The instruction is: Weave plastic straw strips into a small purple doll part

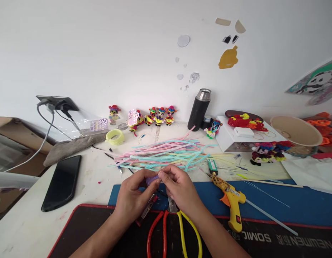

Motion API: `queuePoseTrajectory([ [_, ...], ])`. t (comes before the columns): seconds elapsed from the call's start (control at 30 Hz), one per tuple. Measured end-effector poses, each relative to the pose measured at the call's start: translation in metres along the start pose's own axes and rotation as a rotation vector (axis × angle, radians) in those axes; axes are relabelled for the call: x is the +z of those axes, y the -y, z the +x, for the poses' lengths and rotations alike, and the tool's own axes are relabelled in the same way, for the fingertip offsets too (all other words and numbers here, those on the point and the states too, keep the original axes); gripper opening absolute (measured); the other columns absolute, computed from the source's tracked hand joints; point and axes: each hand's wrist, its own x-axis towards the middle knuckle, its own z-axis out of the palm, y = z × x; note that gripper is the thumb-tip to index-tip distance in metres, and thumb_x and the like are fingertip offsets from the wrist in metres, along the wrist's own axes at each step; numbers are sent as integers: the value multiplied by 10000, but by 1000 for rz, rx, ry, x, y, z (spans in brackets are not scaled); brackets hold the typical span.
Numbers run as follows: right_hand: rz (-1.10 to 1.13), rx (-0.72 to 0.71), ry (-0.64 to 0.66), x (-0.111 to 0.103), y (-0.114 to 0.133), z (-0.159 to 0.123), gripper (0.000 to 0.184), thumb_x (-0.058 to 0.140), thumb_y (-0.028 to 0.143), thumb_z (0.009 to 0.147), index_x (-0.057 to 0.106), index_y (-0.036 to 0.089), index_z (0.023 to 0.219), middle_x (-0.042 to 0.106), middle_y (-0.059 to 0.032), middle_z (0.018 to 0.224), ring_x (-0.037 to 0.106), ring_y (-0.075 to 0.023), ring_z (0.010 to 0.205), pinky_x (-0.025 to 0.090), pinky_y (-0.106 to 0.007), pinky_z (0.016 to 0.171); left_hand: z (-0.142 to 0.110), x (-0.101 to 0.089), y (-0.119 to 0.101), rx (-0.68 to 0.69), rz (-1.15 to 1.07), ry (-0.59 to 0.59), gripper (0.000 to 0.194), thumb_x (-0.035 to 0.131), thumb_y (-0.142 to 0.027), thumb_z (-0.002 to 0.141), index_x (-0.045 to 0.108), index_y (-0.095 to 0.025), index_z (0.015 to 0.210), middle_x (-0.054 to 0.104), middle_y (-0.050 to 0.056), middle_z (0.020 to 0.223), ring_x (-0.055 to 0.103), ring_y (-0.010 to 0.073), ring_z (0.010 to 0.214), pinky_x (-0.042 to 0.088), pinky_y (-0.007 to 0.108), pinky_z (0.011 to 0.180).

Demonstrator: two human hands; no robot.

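Between my two hands is a small purple piece that looks like a coiled pipe cleaner (152, 179), mostly covered by fingers. My left hand (135, 193) wraps its thumb and fingers round it from the left. At its right end, my right hand (179, 188) pinches with thumb and forefinger. Below the hands lie pliers (172, 206) with one red and one yellow handle, their jaws partly hidden. A small dark red and silver packet (147, 210) shows under my left hand. Beyond the fingers spreads a loose pile of pink and teal pipe cleaners (160, 154).
A yellow glue gun (234, 204) with a glue stick lies to the right on the mat (289, 204). A phone (62, 182) rests at left. At the back stand a black flask (199, 109), several small figures (160, 116) and a yellow tape roll (114, 137).
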Motion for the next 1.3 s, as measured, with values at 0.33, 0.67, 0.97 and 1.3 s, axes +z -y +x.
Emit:
queuePoseTrajectory([
  [0.33, 2, -39, -2, -1, -9, 2, 379, 731, 569, 883, 621, 207, 893, 372, 116, 515, 264, -56, 378, 205, -206, 364, 1, 1, 1, -26, 6, 5, 161, 717, -360, 904, 748, -205, 935, 769, 21, 809, 689, 164, 671, 550, 247, 632],
  [0.67, -77, -73, -28, -2, -11, 3, 336, 693, 537, 918, 624, 209, 945, 414, 106, 522, 296, -68, 384, 244, -212, 380, 3, 3, 5, -4, 5, 10, 166, 694, -355, 937, 761, -231, 1024, 781, 24, 904, 712, 173, 746, 563, 260, 693],
  [0.97, -128, -76, -45, -2, -9, 2, 333, 687, 538, 920, 642, 209, 957, 427, 96, 528, 320, -79, 397, 248, -215, 389, 2, 4, 6, -46, -24, 15, 177, 703, -356, 927, 750, -233, 1045, 789, 33, 953, 728, 195, 810, 593, 284, 731],
  [1.3, -132, -67, -47, -1, -7, 1, 347, 688, 543, 911, 659, 205, 987, 413, 94, 533, 310, -84, 411, 239, -216, 392, 2, 5, 8, -53, -52, 15, 158, 705, -342, 926, 739, -241, 1042, 782, 28, 967, 731, 197, 846, 595, 289, 760],
])
